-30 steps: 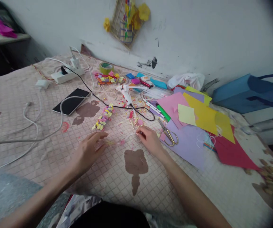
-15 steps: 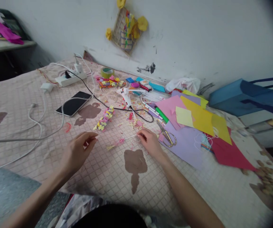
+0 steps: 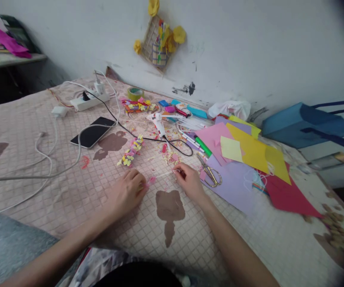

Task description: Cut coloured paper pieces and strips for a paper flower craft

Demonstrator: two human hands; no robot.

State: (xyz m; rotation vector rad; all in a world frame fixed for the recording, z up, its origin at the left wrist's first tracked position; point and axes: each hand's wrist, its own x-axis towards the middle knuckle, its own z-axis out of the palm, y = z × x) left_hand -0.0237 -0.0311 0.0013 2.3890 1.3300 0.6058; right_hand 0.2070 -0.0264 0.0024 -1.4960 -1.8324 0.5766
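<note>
My right hand (image 3: 189, 181) is pinching a thin white stick (image 3: 166, 173); my left hand (image 3: 125, 195), well apart, sits at a pink paper scrap (image 3: 150, 181), grip unclear. Careful: snagging the cord (image 3: 177, 144) of the glue gun (image 3: 159, 124) could scatter scraps. The wall basket (image 3: 159, 54) holds paper flowers; the blue bag's (image 3: 305, 125) inside is hidden.

quilted pink cover (image 3: 55, 199) under coloured paper (image 3: 249, 153)

The camera sits on the person's head and looks forward and down over a quilted pink cover (image 3: 52, 199) toward a white wall (image 3: 249, 52). It is quite near to the left hand (image 3: 125, 195) and the right hand (image 3: 191, 181), and they appear in the lower middle of this view.
</note>
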